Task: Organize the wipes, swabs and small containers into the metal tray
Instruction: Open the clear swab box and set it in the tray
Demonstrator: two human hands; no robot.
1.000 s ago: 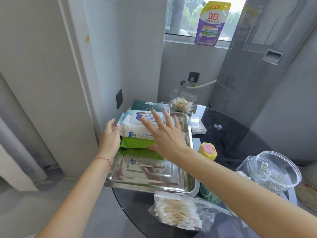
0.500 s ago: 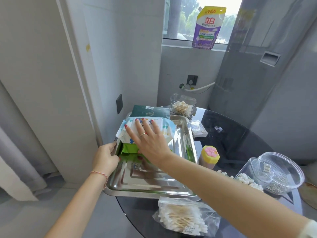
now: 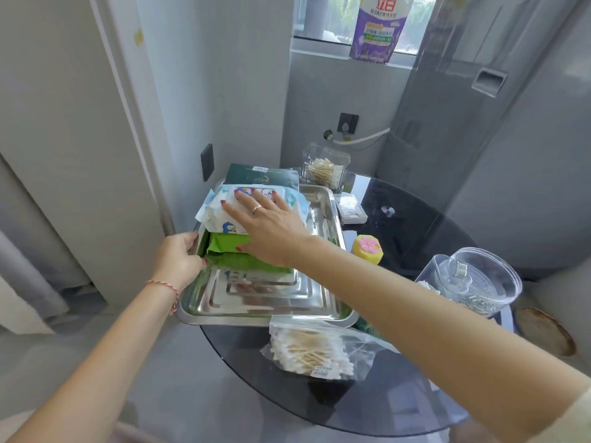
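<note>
A metal tray [image 3: 265, 310] sits at the left edge of a round dark glass table [image 3: 412, 238]. In its far half a white baby wipes pack [image 3: 217, 215] lies on top of a green wipes pack [image 3: 230, 247]. My right hand [image 3: 268, 222] rests flat, fingers spread, on the white pack. My left hand [image 3: 179, 260] grips the tray's left rim. A bag of cotton swabs [image 3: 313, 350] lies in front of the tray. A clear box of swabs [image 3: 324, 167] stands behind it.
A dark green pack [image 3: 262, 175] lies behind the tray against the wall. To the right are a small flat clear case [image 3: 350, 207], a yellow container with a pink flower lid [image 3: 367, 251] and a round clear lidded container [image 3: 473, 282]. A purple refill pouch [image 3: 377, 27] stands on the window sill.
My left hand slid from beside the wipes down to the tray's left rim and closed on it. My right hand moved further onto the white pack.
</note>
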